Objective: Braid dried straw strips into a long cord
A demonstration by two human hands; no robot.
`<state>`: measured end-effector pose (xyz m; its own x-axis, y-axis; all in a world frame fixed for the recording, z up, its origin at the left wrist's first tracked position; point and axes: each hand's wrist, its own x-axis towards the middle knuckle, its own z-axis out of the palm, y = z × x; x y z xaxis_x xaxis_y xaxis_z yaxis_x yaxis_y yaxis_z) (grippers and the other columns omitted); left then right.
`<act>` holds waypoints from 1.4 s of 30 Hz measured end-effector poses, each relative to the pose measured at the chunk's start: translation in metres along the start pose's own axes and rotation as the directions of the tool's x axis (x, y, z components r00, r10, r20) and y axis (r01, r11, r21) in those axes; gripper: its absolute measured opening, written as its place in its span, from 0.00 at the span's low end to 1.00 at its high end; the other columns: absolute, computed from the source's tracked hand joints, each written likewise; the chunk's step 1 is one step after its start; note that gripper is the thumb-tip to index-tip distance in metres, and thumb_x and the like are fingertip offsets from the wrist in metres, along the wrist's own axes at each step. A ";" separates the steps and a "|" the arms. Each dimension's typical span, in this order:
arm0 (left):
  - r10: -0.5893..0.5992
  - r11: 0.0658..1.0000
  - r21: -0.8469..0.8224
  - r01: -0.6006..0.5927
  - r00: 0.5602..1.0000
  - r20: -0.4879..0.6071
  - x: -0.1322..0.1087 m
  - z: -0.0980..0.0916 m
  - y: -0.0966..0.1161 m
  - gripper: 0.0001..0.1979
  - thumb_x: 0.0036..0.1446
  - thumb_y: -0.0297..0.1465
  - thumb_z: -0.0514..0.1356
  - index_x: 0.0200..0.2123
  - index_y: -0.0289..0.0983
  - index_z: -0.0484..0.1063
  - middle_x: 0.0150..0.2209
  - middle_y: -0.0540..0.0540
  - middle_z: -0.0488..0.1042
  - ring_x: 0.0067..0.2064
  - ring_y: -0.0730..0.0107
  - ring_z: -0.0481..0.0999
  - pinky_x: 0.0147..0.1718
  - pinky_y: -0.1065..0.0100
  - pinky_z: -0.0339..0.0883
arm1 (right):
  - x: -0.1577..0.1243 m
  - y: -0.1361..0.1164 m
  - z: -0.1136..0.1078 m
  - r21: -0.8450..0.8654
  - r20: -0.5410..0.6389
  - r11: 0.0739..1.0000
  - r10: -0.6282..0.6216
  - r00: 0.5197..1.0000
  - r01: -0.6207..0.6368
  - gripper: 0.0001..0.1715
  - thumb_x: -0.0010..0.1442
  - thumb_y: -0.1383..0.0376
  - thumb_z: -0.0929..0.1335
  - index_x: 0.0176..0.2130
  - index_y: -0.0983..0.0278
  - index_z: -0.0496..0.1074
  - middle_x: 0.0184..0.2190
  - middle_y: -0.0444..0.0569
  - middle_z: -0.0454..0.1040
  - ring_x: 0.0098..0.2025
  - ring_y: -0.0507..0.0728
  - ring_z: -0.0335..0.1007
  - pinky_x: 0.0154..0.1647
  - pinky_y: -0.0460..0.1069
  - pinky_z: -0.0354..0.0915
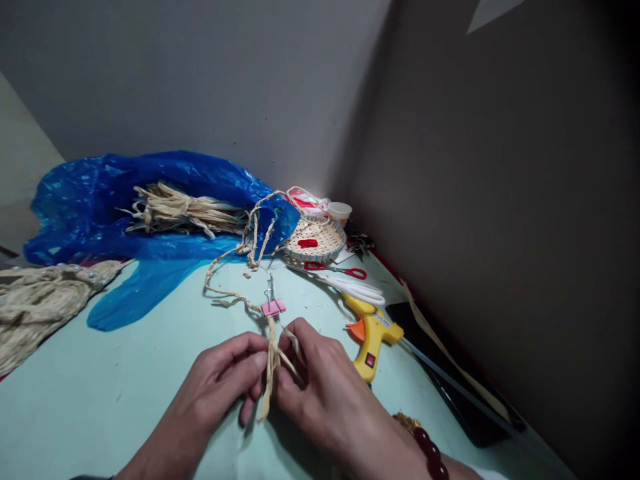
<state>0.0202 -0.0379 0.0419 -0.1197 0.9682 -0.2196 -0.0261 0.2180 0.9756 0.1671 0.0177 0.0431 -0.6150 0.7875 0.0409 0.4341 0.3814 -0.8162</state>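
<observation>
My left hand [225,381] and my right hand [320,387] meet at the middle front of the pale green table [100,393]. Both pinch loose straw strands [273,363] at the free end of a braided straw cord [235,267]. A pink binder clip [273,307] clamps the cord just beyond my fingers. The finished braid runs away from the clip in loops toward a small woven basket [316,241]. A dark red bead bracelet [430,450] sits on my right wrist.
A blue plastic bag [115,213] with a bundle of dried straw [175,210] lies at the back left. A woven straw piece [35,307] rests at the left edge. A yellow glue gun [373,330], white scissors [350,287], red-handled scissors [345,271] and a paper cup [340,212] lie to the right by the wall.
</observation>
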 end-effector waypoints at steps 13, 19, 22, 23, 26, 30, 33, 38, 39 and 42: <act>-0.211 0.962 -0.159 0.220 0.975 0.072 0.006 -0.002 -0.002 0.11 0.45 0.32 0.69 0.28 0.34 0.71 0.17 0.56 0.65 0.15 0.86 0.52 0.13 0.79 0.43 | -0.001 0.001 -0.008 -0.001 0.082 1.000 -0.024 0.996 0.024 0.05 0.60 0.68 0.62 0.32 0.61 0.59 0.26 0.42 0.67 0.27 0.51 0.57 0.26 0.45 0.50; -0.179 0.975 -0.129 0.181 0.983 0.031 0.010 -0.001 -0.006 0.11 0.43 0.32 0.69 0.25 0.36 0.69 0.13 0.60 0.63 0.11 0.87 0.50 0.10 0.79 0.40 | -0.006 -0.013 -0.021 -0.082 0.028 0.995 0.051 0.998 -0.049 0.05 0.62 0.62 0.62 0.35 0.60 0.60 0.28 0.44 0.67 0.31 0.54 0.61 0.31 0.48 0.54; -0.156 0.984 -0.090 0.154 0.987 -0.024 0.012 0.001 -0.013 0.12 0.42 0.34 0.69 0.24 0.37 0.68 0.11 0.60 0.61 0.09 0.85 0.50 0.09 0.78 0.38 | -0.013 -0.024 -0.035 -0.052 -0.024 0.999 -0.015 1.000 0.014 0.11 0.67 0.62 0.56 0.31 0.60 0.58 0.29 0.46 0.67 0.32 0.56 0.63 0.32 0.49 0.56; -0.146 0.986 -0.090 0.142 0.988 -0.042 0.013 0.002 -0.015 0.12 0.42 0.34 0.69 0.24 0.37 0.68 0.11 0.60 0.61 0.09 0.85 0.50 0.09 0.77 0.38 | -0.016 -0.027 -0.037 -0.028 -0.020 0.998 -0.048 0.999 0.047 0.14 0.67 0.62 0.55 0.30 0.59 0.58 0.27 0.46 0.67 0.31 0.55 0.63 0.31 0.49 0.56; -0.130 0.988 -0.098 0.123 0.990 -0.062 0.013 0.003 -0.017 0.12 0.40 0.35 0.69 0.23 0.37 0.69 0.13 0.59 0.63 0.10 0.86 0.50 0.09 0.77 0.38 | -0.023 -0.026 -0.028 0.021 0.081 0.990 -0.142 0.987 0.141 0.16 0.68 0.64 0.54 0.29 0.59 0.60 0.26 0.46 0.68 0.27 0.54 0.64 0.29 0.49 0.56; -0.081 0.992 -0.099 0.073 0.994 -0.074 0.012 0.002 -0.017 0.13 0.42 0.35 0.69 0.24 0.36 0.69 0.17 0.55 0.67 0.17 0.80 0.61 0.15 0.77 0.51 | -0.023 -0.014 0.001 -0.160 0.050 0.935 -0.312 0.949 0.316 0.08 0.59 0.67 0.63 0.30 0.60 0.69 0.30 0.48 0.72 0.30 0.56 0.65 0.30 0.50 0.55; -0.085 0.996 -0.038 0.085 0.996 -0.020 0.012 -0.001 -0.017 0.12 0.48 0.39 0.66 0.28 0.36 0.70 0.17 0.56 0.66 0.15 0.81 0.59 0.14 0.77 0.51 | -0.020 -0.006 0.008 -0.248 0.003 0.899 -0.373 0.928 0.362 0.08 0.58 0.69 0.64 0.30 0.59 0.71 0.26 0.46 0.72 0.29 0.56 0.64 0.30 0.50 0.54; -0.101 0.994 -0.032 0.101 0.995 -0.014 0.009 -0.002 -0.015 0.13 0.51 0.40 0.64 0.28 0.36 0.68 0.19 0.56 0.67 0.12 0.85 0.55 0.12 0.78 0.46 | -0.020 0.000 0.002 -0.171 -0.001 0.947 -0.275 0.961 0.271 0.03 0.61 0.67 0.64 0.37 0.62 0.68 0.28 0.45 0.74 0.30 0.54 0.67 0.31 0.48 0.58; -0.097 0.995 -0.036 0.096 0.995 -0.018 0.008 -0.001 -0.015 0.13 0.51 0.40 0.64 0.29 0.36 0.68 0.19 0.56 0.67 0.12 0.85 0.55 0.12 0.78 0.46 | -0.020 0.000 0.001 -0.179 -0.008 0.953 -0.249 0.968 0.244 0.03 0.61 0.66 0.64 0.36 0.63 0.67 0.28 0.46 0.74 0.29 0.54 0.67 0.30 0.47 0.58; -0.079 0.996 -0.028 0.079 0.997 -0.023 0.007 -0.001 -0.013 0.12 0.49 0.38 0.65 0.29 0.36 0.69 0.17 0.57 0.66 0.12 0.86 0.55 0.13 0.78 0.46 | -0.019 0.001 0.001 -0.198 -0.022 0.954 -0.234 0.972 0.225 0.08 0.63 0.65 0.62 0.33 0.63 0.67 0.25 0.46 0.73 0.27 0.54 0.66 0.28 0.48 0.56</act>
<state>0.0191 -0.0339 0.0273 -0.1400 0.9448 -0.2963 -0.0634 0.2901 0.9549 0.1778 0.0027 0.0411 -0.6846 0.6871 0.2434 0.4063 0.6368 -0.6553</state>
